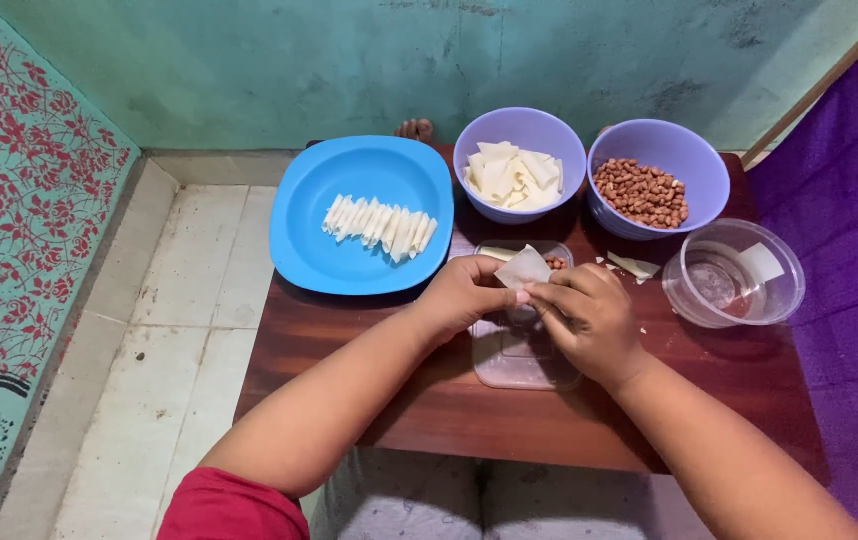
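Note:
My left hand (466,296) and my right hand (589,320) meet over a clear plastic board (519,360) on a small brown table (449,400). Both pinch a thin white pastry sheet (525,266), which stands partly folded between the fingertips. A few peanuts (555,263) lie on the board just behind the sheet. On the blue plate (349,190) to the left, a row of rolled white pastry sticks (381,225) lies side by side.
A purple bowl of white pastry squares (515,176) and a purple bowl of peanuts (643,192) stand at the table's back. A clear round tub (739,275) sits at the right. White floor tiles lie left, purple cloth right.

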